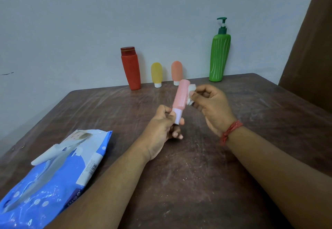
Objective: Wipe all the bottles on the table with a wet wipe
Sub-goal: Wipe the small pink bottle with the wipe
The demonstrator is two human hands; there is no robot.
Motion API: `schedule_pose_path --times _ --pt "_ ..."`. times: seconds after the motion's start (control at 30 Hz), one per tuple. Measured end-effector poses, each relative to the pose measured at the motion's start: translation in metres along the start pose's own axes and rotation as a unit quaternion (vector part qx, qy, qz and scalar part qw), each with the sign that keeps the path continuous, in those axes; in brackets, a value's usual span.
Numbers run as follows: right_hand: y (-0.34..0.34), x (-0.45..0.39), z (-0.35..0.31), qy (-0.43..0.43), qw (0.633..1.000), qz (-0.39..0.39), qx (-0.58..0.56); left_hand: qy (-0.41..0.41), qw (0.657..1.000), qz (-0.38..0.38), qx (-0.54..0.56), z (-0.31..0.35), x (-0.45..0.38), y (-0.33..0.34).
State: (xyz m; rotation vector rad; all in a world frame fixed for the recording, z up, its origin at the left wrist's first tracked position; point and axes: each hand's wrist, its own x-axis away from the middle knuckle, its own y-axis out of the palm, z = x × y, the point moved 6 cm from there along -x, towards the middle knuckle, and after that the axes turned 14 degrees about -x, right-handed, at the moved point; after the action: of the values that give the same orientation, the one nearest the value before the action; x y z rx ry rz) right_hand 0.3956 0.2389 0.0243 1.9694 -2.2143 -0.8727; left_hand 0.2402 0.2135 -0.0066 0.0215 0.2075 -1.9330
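Note:
My left hand (161, 128) grips the white cap end of a slim pink bottle (180, 94), which is tilted up and away over the middle of the table. My right hand (211, 105) pinches a small crumpled white wet wipe (191, 94) against the bottle's right side. Along the far edge by the wall stand a red bottle (131, 69), a small yellow tube (156, 73), a small orange tube (177, 70) and a tall green pump bottle (219, 56).
A blue pack of wet wipes (53, 175) with its white flap lifted lies at the front left of the dark brown table (197, 184). A grey wall runs behind the table. A brown curtain (310, 49) hangs at the right.

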Motion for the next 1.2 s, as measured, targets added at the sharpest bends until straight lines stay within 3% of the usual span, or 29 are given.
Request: schedule_pose_path --times 0.1,0.3,0.47,0.63,0.73,0.83,0.93,0.97,1.1,1.2 --pt "-0.009 -0.005 -0.012 -0.039 0.997 0.043 -0.053 0.014 0.998 -0.018 -0.061 0.000 -0.001 0.004" --pt "0.005 0.005 0.013 0.077 0.996 -0.052 -0.005 -0.001 0.999 0.019 -0.048 -0.002 -0.001 -0.004" --pt "-0.007 -0.004 -0.006 -0.021 0.998 0.027 -0.054 0.013 0.996 -0.007 -0.089 -0.001 -0.001 0.000" --pt "0.006 0.004 0.012 0.043 0.997 -0.053 0.020 -0.008 0.999 0.014 -0.044 -0.003 -0.002 -0.005" --pt "0.001 0.000 -0.004 -0.039 0.998 -0.013 0.056 -0.004 0.998 0.009 -0.062 -0.002 -0.002 -0.004" --pt "0.003 0.003 -0.014 -0.124 0.976 -0.039 0.173 -0.001 0.996 0.029 -0.079 -0.004 -0.003 -0.002" --pt "0.025 0.017 -0.010 -0.221 0.897 -0.154 0.350 -0.014 0.996 0.083 -0.029 -0.007 -0.006 -0.009" --pt "0.030 0.018 -0.010 -0.247 0.879 -0.161 0.374 -0.012 0.995 0.096 -0.028 -0.008 -0.006 -0.012" --pt "0.019 0.012 -0.016 -0.238 0.899 -0.083 0.358 -0.003 0.993 0.104 -0.064 -0.009 -0.006 -0.012" --pt "0.026 0.019 -0.001 -0.191 0.887 -0.169 0.384 0.003 0.992 0.122 -0.037 -0.006 -0.005 -0.015"
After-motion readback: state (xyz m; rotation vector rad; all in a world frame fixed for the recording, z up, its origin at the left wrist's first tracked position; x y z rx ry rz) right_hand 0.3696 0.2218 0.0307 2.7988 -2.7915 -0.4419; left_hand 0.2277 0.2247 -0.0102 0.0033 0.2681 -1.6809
